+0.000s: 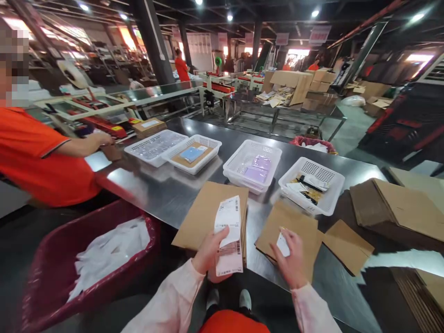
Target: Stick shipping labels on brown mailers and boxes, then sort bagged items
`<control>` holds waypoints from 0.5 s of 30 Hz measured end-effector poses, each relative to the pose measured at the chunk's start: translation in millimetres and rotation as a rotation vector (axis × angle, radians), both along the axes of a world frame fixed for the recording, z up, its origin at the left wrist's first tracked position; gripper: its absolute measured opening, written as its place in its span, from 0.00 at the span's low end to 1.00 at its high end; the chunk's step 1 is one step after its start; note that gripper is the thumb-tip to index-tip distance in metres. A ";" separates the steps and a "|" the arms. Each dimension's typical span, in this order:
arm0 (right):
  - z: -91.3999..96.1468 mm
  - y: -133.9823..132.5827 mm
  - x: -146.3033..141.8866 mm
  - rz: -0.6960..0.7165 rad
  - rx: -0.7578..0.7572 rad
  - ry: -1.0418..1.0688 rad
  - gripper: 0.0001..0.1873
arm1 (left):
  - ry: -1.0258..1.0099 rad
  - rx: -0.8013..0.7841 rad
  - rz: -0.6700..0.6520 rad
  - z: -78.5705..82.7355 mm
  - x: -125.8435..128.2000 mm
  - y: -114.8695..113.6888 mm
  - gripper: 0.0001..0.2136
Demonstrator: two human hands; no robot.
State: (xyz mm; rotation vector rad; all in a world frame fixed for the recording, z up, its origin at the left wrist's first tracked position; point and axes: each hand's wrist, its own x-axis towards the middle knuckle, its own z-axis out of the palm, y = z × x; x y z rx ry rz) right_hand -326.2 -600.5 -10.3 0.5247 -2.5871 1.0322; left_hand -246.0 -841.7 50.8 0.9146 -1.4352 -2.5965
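My left hand (pixel 212 249) is closed on a strip of printed shipping labels (pixel 229 215), thumb on top. The strip hangs over a stack of brown cardboard mailers (pixel 197 208) at the table's front edge. My right hand (pixel 291 256) pinches a small white card (pixel 283 245), with a tiny golden bit at its top edge. Beneath that hand lies another stack of cardboard mailers (pixel 294 224); whether the fingers touch it I cannot tell. A loose brown mailer (pixel 348 247) rests just to the right.
White baskets stand along the table: one with purple packets (pixel 256 171), one with black and gold items (pixel 312 187), one with a blue packet (pixel 193 153). A red-lined bin (pixel 45 273) holds white paper at left. Nearby is a co-worker in orange (pixel 41 157). Cardboard stacks (pixel 409 203) sit right.
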 end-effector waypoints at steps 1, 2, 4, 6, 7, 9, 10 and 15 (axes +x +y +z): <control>11.3 -26.5 9.1 0.169 -0.009 0.128 0.23 | 0.017 0.014 0.011 -3.9 1.3 3.4 0.29; 21.8 -51.6 18.1 0.287 0.012 0.253 0.20 | 0.043 0.027 0.019 -8.1 3.8 5.9 0.28; 36.9 -91.2 34.2 0.450 -0.006 0.441 0.11 | 0.097 0.078 0.042 -17.4 12.8 5.3 0.25; 42.3 -113.0 47.8 0.567 -0.072 0.558 0.05 | 0.102 0.223 0.034 -28.7 27.9 -5.5 0.22; 42.1 -118.1 54.1 0.635 -0.114 0.591 0.06 | 0.087 0.331 0.009 -35.1 37.6 -15.2 0.20; 39.6 -121.0 65.8 0.783 -0.178 0.618 0.08 | 0.060 0.542 -0.021 -48.5 60.8 -41.6 0.18; 38.7 -120.5 70.5 0.865 -0.203 0.603 0.08 | 0.062 0.599 0.021 -54.8 73.8 -57.3 0.16; 40.1 -128.3 60.9 1.009 -0.448 -0.027 0.09 | 0.093 0.394 0.644 -70.7 138.8 -132.0 0.10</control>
